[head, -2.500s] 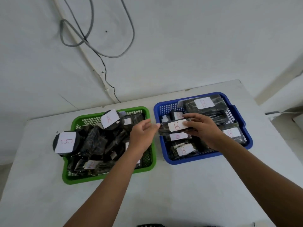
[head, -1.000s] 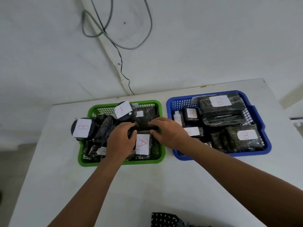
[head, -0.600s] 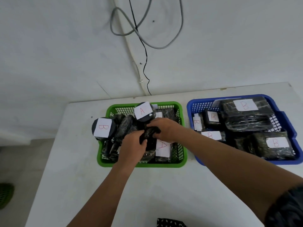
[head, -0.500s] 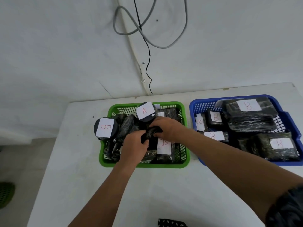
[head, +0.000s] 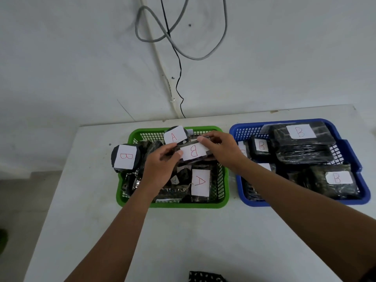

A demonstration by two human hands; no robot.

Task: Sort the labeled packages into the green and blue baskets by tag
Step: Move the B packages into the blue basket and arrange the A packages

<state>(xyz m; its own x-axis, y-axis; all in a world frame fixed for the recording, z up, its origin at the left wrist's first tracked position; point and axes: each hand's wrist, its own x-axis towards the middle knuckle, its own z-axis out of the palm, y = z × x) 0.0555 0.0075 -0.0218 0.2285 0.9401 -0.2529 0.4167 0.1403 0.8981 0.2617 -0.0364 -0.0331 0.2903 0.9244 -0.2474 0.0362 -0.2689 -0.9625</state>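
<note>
Pinching a B-tagged package above the green basket, left hand, right hand, fingers curled

Green basket, blue basket, white table. Packages black, shiny wrap; white tags with red letters. Grey cable on white wall. Black white-speckled cloth.

Red handwritten letters on white tags: "B" on the held package, "B" on the round package at the green basket left rim, "A" on two packages inside it; the blue basket holds packages tagged "B"
</note>
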